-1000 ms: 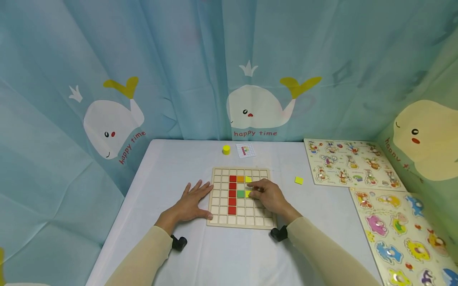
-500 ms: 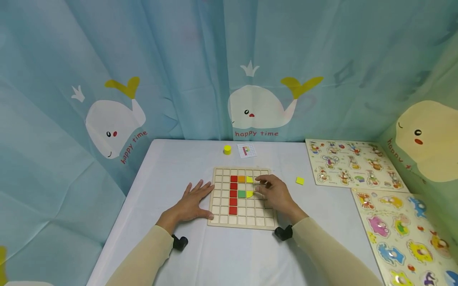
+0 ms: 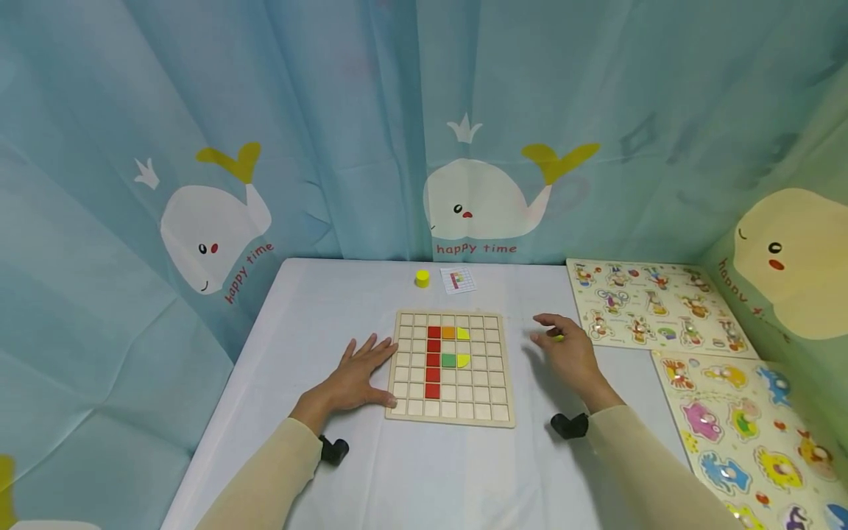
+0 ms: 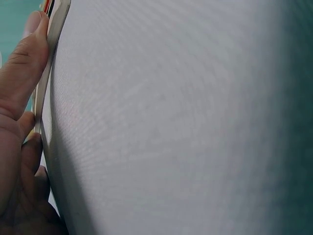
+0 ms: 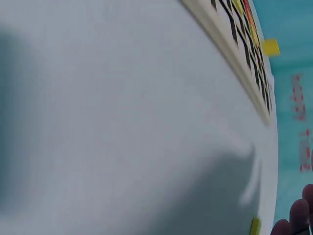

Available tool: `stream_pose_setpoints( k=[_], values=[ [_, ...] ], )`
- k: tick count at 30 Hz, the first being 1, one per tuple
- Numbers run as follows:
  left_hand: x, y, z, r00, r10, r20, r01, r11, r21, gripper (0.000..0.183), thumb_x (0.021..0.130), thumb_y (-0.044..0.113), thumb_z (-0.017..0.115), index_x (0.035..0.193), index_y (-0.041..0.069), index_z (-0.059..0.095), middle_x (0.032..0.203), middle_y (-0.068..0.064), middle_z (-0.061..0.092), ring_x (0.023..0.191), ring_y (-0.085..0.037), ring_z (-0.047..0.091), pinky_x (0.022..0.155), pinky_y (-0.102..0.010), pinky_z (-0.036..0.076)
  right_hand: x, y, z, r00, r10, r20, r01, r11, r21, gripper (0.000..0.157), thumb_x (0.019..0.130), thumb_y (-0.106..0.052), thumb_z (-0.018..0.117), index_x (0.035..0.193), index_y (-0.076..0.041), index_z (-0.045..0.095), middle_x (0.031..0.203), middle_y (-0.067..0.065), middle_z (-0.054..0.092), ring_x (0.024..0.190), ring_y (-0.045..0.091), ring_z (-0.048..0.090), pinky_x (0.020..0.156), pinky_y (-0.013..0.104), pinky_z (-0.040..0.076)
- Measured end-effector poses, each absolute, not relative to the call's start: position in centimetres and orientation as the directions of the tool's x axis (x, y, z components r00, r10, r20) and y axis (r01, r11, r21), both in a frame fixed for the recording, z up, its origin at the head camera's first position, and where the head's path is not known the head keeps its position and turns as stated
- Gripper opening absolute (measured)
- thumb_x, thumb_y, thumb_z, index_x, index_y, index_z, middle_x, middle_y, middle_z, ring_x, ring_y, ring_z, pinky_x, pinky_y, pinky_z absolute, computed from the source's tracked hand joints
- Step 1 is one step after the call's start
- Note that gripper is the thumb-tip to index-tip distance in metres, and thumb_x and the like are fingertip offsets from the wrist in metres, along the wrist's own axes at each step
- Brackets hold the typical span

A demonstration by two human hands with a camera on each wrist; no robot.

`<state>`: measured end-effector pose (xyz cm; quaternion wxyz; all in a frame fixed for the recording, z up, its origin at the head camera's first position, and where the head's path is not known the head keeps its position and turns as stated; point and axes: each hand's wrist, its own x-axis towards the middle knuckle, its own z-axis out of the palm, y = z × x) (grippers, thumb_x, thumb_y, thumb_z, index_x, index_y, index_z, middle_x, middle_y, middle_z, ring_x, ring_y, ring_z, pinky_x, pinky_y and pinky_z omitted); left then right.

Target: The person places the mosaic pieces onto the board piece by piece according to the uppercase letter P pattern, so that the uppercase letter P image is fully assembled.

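Observation:
A wooden grid board [image 3: 450, 422] lies flat on the white-covered table. In its cells sit a column of red square tiles [image 3: 433, 361], an orange tile [image 3: 448, 333], a green tile [image 3: 448, 361] and two yellow pieces with a curved edge [image 3: 463, 361]. My left hand [image 3: 354, 375] is spread at the board's left side, thumb and fingertips against the edge. Right of the board, my right hand [image 3: 568, 357] hovers with its fingers apart over a loose yellow tile [image 3: 559, 337], partly hidden by them. In the right wrist view the yellow tile [image 5: 255, 226] lies beside the fingertips [image 5: 298, 215].
Behind the board stand a yellow cylinder [image 3: 422, 279] and a small card [image 3: 458, 280] printed with a coloured grid pattern. Two picture puzzle boards, one at the back [image 3: 632, 280] and one nearer [image 3: 722, 412], lie on the right. A blue whale-print curtain [image 3: 344, 147] surrounds the table.
My right hand has left the curved yellow pieces in the grid and moved right, off the board, to the loose yellow tile. The left hand stays where it was.

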<state>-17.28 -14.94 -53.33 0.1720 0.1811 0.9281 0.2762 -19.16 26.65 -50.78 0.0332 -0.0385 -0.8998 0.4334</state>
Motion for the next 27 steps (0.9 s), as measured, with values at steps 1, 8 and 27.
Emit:
stream_pose_setpoints(
  k=[1,8,27],
  values=[
    [-17.3,-14.9,-53.3,-0.876,0.431,-0.219,0.241,0.782,0.575,0.110,0.076,0.053,0.091,0.166,0.022,0.036,0.175,0.002,0.026,0.166,-0.024,0.004,0.134,-0.050,-0.011,-19.1,27.1,-50.8,-0.994,0.106,0.022,0.049,0.620,-0.783,0.038,0.101,-0.013,0.070,0.138,-0.004,0.066,0.136,0.022,0.064,0.116,0.031,0.056,0.084,0.034,0.046],
    [-17.3,-15.0,-53.3,-0.875,0.430,-0.221,0.241,0.784,0.572,0.110,0.076,0.053,0.091,0.167,0.022,0.036,0.175,0.002,0.026,0.166,-0.025,0.005,0.134,-0.050,-0.011,-19.1,29.1,-51.1,-0.987,0.154,-0.046,0.137,0.655,-0.743,0.040,0.103,-0.015,0.068,0.141,-0.002,0.063,0.141,0.025,0.061,0.118,0.035,0.057,0.087,0.038,0.048],
    [-17.4,-15.0,-53.6,-0.876,0.429,-0.221,0.244,0.788,0.565,0.111,0.076,0.054,0.090,0.167,0.023,0.035,0.176,0.003,0.025,0.166,-0.024,0.005,0.134,-0.050,-0.010,-19.2,29.2,-52.1,-0.983,0.172,-0.070,0.173,0.714,-0.678,0.040,0.099,-0.004,0.068,0.138,0.003,0.062,0.129,0.027,0.066,0.114,0.039,0.061,0.093,0.050,0.053]
  ],
)
